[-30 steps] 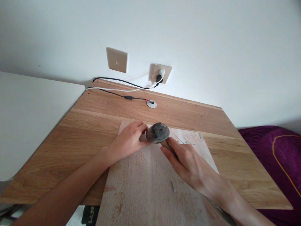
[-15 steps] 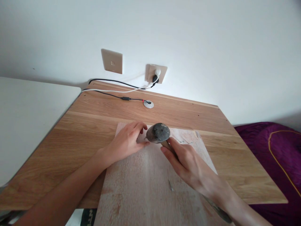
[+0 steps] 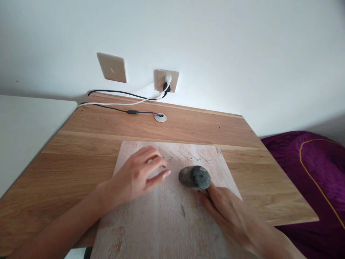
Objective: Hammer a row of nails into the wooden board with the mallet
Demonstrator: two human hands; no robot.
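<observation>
My right hand is closed round the wooden handle of a mallet with a dark grey, worn head. The head is over the middle of a pale, scuffed wooden board. My left hand hovers over the board's left part, thumb and fingers apart with nothing visible between them. Just beyond its fingertips, a row of several nails stands in the board near the far edge. The left end of that row is partly hidden by my fingers. One loose nail lies on the board, nearer to me.
Under the board is a wooden desk against a white wall. Black and white cables run along its back to a wall socket and a round cable hole. A white surface adjoins on the left; purple fabric lies right.
The mallet has come away from my left fingertips, towards me. My left hand has drawn back and its fingers show apart, uncovering more of the nail row. The view has shifted right.
</observation>
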